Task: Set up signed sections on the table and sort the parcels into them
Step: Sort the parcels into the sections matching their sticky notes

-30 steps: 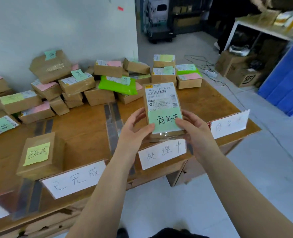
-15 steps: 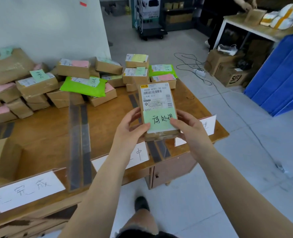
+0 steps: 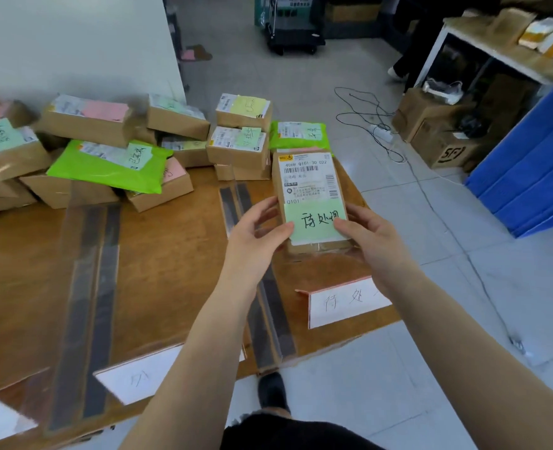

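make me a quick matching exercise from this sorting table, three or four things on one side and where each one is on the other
Things
1. held parcel
2. green mailer bag
3. white sign
4. tape strips

Places
A. stood at the table's near right edge
B. on top of the brown boxes at the back
C. between left hand and right hand
D. flat along the tabletop

Pairs: 1-C, 2-B, 3-A, 4-D

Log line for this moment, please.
hands: left and right hold parcel | note: green | over: rightmost section, behind sign | placed: no
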Motion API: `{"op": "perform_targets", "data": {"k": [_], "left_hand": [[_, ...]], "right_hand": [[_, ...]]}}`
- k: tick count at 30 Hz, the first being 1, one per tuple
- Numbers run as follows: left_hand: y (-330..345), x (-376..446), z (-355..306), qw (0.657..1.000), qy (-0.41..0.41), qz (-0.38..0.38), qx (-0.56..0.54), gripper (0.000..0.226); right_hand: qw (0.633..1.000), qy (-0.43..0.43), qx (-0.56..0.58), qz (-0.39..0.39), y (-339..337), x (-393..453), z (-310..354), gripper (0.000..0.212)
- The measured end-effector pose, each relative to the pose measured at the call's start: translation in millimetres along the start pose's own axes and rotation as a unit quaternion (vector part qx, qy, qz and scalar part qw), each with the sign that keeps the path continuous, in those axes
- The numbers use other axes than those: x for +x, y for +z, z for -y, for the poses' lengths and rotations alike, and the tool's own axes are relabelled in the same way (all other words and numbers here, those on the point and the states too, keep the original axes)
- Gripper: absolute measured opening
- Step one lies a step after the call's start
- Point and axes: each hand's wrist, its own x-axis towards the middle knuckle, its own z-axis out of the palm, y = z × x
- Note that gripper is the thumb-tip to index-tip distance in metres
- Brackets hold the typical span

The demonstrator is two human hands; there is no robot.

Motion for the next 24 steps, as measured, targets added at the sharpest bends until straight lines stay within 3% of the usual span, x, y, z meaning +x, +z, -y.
{"op": "perform_targets", "data": {"k": [5, 12, 18, 24], "left_hand": [[10, 26, 6, 0.999, -0.022, -0.028, 0.018, 0.046], [22, 40, 17, 0.992, -0.064, -0.056, 0.088, 0.05], [40, 45, 40, 0.972, -0.108, -0.135, 0.157, 0.054], [64, 53, 56, 0.954, -0.121, -0.185, 0.204, 0.046]], "right_hand": [[0.998, 0.033, -0.018, 0.041, -4, 34, -8, 0.036], [0.987, 0.067, -0.085, 0.121, -13, 73, -22, 0.029], [0.961, 0.111, -0.139, 0.21, -11, 107, -45, 0.021], [0.93, 0.126, -0.238, 0.251, -5, 136, -75, 0.019]]}}
